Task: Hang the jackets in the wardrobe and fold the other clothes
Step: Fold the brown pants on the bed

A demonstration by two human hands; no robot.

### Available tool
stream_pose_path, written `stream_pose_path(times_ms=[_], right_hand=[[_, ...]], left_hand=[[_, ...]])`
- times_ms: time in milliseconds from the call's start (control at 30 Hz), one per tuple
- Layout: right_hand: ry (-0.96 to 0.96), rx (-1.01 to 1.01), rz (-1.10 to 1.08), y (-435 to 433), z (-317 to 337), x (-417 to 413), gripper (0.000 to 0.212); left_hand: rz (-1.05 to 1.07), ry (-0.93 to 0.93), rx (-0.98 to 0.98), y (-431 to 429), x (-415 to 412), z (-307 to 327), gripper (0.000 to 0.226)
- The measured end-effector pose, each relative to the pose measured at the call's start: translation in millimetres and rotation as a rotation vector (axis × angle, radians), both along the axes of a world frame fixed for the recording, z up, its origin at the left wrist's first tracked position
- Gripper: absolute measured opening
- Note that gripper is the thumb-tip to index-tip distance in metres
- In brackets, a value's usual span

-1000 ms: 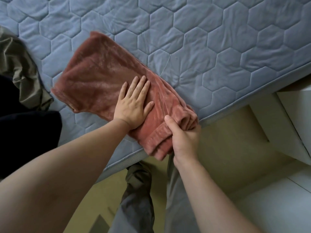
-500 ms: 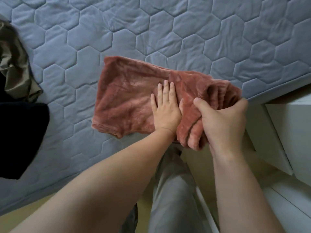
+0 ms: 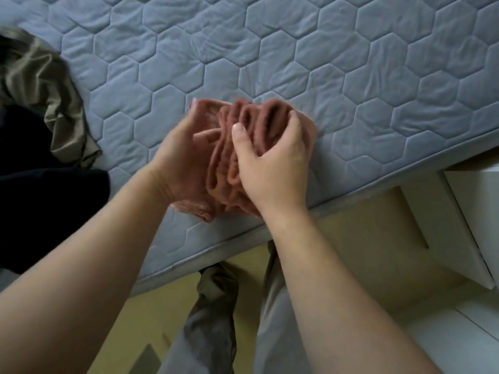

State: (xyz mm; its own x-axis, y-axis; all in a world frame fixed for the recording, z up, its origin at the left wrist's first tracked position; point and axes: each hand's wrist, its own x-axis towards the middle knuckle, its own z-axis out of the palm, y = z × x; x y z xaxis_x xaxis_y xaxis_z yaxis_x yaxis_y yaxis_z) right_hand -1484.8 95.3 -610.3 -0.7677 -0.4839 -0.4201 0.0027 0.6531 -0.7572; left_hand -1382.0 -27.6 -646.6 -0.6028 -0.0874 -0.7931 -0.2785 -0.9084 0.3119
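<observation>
A rust-pink fleece garment [image 3: 244,122] lies on the blue quilted mattress [image 3: 297,49] near its front edge, doubled into a thick bundle with several layers showing on top. My right hand [image 3: 272,163] grips the bundle from the right, thumb over the layers. My left hand [image 3: 183,155] holds its left side, fingers wrapped around and partly hidden under the fabric. Both hands are slightly blurred by motion.
An olive garment [image 3: 48,85] and a dark navy garment [image 3: 40,184] lie bunched at the mattress's left edge. Below the mattress edge are my legs in grey trousers [image 3: 272,319] on a yellowish floor. White furniture [image 3: 475,211] stands at the right.
The garment lay spread out with my left hand pressing flat on it. My right hand has carried the right end over to the left, and both hands now hold the compact bundle.
</observation>
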Motion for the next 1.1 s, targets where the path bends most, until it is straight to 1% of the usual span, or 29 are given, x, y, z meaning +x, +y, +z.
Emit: stream_pose_path(times_ms=[33,67,133,200,267,333,400,433,467,567,600,633,700,733,800,867,900,933,1000,1100], right_hand=[[-0.088,-0.05,0.015,-6.2,-4.2,6.9,0.069],[-0.185,-0.084,0.033,-10.3,-9.3,12.9,0.061],[-0.36,-0.118,0.051,-13.7,-21.9,22.1,0.056],[-0.47,-0.147,0.045,-14.1,-35.0,27.4,0.048],[-0.578,-0.217,0.015,-14.8,-47.3,28.1,0.035],[-0.697,-0.26,-0.03,-16.5,-54.9,26.8,0.043],[-0.763,-0.256,-0.088,-17.7,-55.7,25.8,0.048],[-0.731,-0.237,-0.134,-17.7,-54.0,24.5,0.047],[-0.628,-0.204,-0.173,-16.3,-53.4,23.0,0.044],[-0.107,-0.05,-0.191,-4.7,-55.8,18.0,0.026],[0.004,-0.001,-0.18,-0.1,-58.3,17.2,0.023],[0.07,0.057,-0.16,3.7,-62.2,17.1,0.026],[0.106,0.189,-0.104,9.0,-74.7,17.4,0.045],[0.061,0.233,-0.087,10.8,-81.9,17.0,0.056],[-0.14,0.249,-0.105,13.4,-95.6,16.0,0.072],[-0.345,0.254,-0.14,17.9,-108.9,15.6,0.081],[-0.41,0.265,-0.147,19.9,-114.5,16.1,0.085],[-0.445,0.274,-0.146,21.6,-119.1,16.5,0.088],[-0.454,0.274,-0.132,22.2,-126.2,15.9,0.093],[-0.454,0.269,-0.146,19.2,-132.6,11.3,0.099]], left_hand=[[-0.028,-0.026,-0.068,-8.2,5.1,4.5,0.091],[-0.066,-0.067,-0.147,-13.7,8.6,7.7,0.088],[-0.165,-0.142,-0.304,-18.5,12.2,11.7,0.068],[-0.316,-0.241,-0.498,-19.9,12.6,10.9,0.053],[-0.41,-0.317,-0.642,-21.0,11.9,3.0,0.054],[-0.409,-0.377,-0.683,-20.3,10.7,-10.1,0.056],[-0.341,-0.501,-0.69,-18.5,9.2,-24.3,0.055],[-0.303,-0.554,-0.688,-18.4,9.5,-29.7,0.053],[-0.269,-0.589,-0.685,-18.8,10.3,-34.0,0.051],[-0.187,-0.61,-0.67,-24.9,17.3,-43.9,0.047],[-0.179,-0.62,-0.679,-26.9,20.5,-47.1,0.049],[-0.186,-0.636,-0.696,-29.2,24.2,-50.3,0.054],[-0.221,-0.665,-0.725,-36.1,31.4,-58.0,0.071],[-0.229,-0.656,-0.703,-40.2,35.3,-61.8,0.081],[-0.232,-0.598,-0.645,-48.0,43.6,-70.1,0.095],[-0.284,-0.588,-0.714,-54.0,51.2,-78.1,0.106],[-0.325,-0.576,-0.759,-56.7,55.0,-81.7,0.108],[-0.375,-0.554,-0.786,-58.8,58.4,-84.3,0.104],[-0.476,-0.506,-0.794,-64.0,61.1,-89.0,0.091],[-0.531,-0.507,-0.76,-70.2,56.7,-92.3,0.095]])
